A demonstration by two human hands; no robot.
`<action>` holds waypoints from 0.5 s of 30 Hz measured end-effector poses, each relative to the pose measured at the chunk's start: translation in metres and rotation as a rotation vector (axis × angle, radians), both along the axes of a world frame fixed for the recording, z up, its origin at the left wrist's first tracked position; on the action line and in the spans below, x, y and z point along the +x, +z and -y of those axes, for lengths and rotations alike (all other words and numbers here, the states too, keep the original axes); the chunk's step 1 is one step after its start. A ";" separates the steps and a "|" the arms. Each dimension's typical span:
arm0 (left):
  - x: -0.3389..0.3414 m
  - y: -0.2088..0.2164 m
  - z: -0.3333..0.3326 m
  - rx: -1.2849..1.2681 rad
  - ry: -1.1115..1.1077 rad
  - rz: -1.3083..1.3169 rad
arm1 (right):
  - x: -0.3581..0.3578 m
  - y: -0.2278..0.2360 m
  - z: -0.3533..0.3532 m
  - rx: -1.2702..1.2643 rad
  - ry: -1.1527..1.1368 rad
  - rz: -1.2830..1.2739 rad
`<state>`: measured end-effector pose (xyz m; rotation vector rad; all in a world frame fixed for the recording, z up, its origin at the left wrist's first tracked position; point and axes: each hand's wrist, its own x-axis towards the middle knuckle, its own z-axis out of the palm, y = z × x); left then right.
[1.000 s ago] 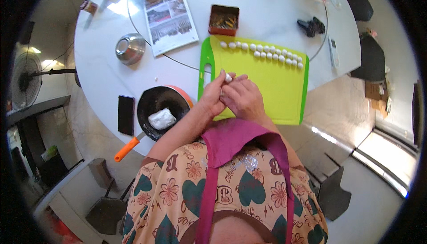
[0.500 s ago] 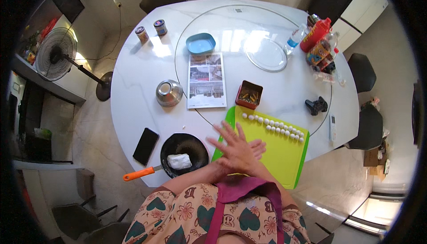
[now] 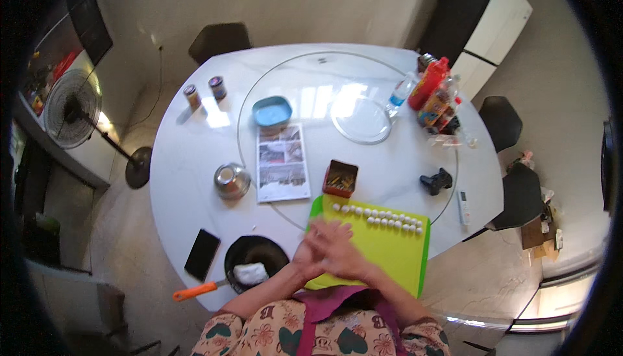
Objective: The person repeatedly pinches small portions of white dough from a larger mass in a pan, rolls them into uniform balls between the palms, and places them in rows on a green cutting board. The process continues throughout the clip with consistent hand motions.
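Note:
My left hand (image 3: 306, 258) and my right hand (image 3: 344, 258) lie palm to palm, crossed, above the left side of a yellow-green cutting board (image 3: 383, 262). The right palm covers much of the left one; fingers of both are stretched out, somewhat blurred. Anything between the palms is hidden. Small white balls (image 3: 379, 214) lie in two rows along the board's far side. Left of my hands is a dark frying pan (image 3: 266, 249) with an orange handle (image 3: 195, 291), holding a white lump (image 3: 250, 273) that looks like dough. My left forearm passes close to its rim.
A red square tin (image 3: 340, 179) stands beyond the board. Farther left are a printed sheet (image 3: 283, 164), a metal bowl (image 3: 232, 181), a blue dish (image 3: 271, 110) and a phone (image 3: 202, 254). To the right lie a game controller (image 3: 437, 181), a remote (image 3: 463, 207) and several bottles (image 3: 429, 86).
The view has shifted, so the table sits lower in the picture. My hands remain pressed together but have turned against each other, and the fingers that pointed right now point away from me.

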<state>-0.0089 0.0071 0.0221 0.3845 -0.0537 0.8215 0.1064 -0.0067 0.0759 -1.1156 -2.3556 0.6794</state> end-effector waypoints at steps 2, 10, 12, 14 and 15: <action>0.005 -0.011 0.001 -0.052 -0.008 0.099 | -0.025 0.020 0.013 0.224 0.166 0.006; 0.006 0.025 -0.003 -0.360 -0.179 -0.019 | -0.006 0.001 0.008 0.209 0.027 -0.077; 0.000 0.027 -0.003 -0.340 -0.141 -0.065 | -0.027 0.032 0.016 0.250 0.166 0.019; 0.005 0.026 -0.003 -0.333 -0.118 -0.090 | -0.024 0.018 -0.006 0.188 0.039 0.013; 0.010 0.025 -0.002 -0.329 -0.133 -0.092 | -0.012 0.015 -0.011 0.176 -0.025 0.049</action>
